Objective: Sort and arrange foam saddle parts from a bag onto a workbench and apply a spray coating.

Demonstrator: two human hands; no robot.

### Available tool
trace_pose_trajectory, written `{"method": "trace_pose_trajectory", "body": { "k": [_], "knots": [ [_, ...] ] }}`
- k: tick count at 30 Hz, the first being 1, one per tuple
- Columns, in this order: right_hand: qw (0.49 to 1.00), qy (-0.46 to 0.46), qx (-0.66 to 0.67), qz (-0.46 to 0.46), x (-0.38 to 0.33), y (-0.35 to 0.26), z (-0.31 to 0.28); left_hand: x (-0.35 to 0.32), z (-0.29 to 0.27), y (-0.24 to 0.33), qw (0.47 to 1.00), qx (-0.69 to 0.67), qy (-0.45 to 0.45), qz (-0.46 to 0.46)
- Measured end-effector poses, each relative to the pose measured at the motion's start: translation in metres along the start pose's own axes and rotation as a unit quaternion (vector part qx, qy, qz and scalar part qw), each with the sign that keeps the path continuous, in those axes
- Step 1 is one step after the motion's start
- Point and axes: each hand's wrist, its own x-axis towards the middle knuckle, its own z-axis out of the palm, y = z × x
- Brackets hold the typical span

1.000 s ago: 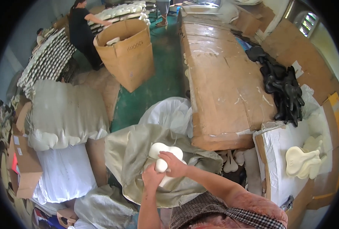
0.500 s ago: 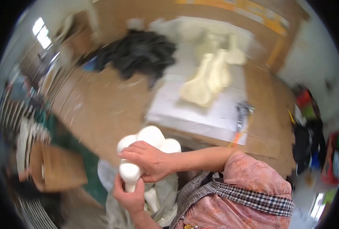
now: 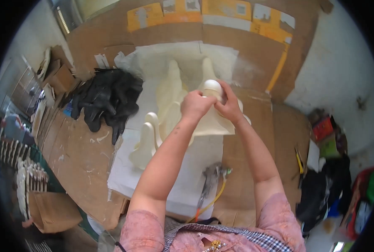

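Both hands — left hand (image 3: 196,105) and right hand (image 3: 229,107) — hold firmly a cream moulded piece (image 3: 212,88), raised above the white sheet (image 3: 195,164) on the workbench (image 3: 81,164), near black pieces (image 3: 109,98).

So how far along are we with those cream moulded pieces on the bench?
Done: a batch of cream moulded pieces already lies on the white sheet. In hand: left hand and right hand together grip a rounded cream piece above that pile, not yet set down. Left: placing it; the black pieces beside the sheet lie untouched.
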Motion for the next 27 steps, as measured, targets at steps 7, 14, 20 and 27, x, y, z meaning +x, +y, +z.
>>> {"method": "trace_pose_trajectory", "body": {
  "k": [7, 14, 20, 27],
  "knots": [
    [0.934, 0.063, -0.243, 0.254, 0.036, 0.225, -0.077, 0.088, 0.1, -0.043, 0.991, -0.085, 0.003, 0.105],
    [0.987, 0.058, -0.058, 0.136, -0.018, 0.169, -0.094, -0.081, 0.03, -0.145, 0.972, -0.182, -0.108, 0.1],
    [0.985, -0.123, -0.043, 0.117, -0.197, -0.041, 0.104, -0.299, -0.086, -0.303, 0.937, -0.303, -0.09, -0.146],
    [0.717, -0.639, 0.114, 0.254, -0.388, -0.134, 0.385, -0.606, -0.092, -0.594, 0.729, -0.123, 0.426, -0.521]
  ]
}}
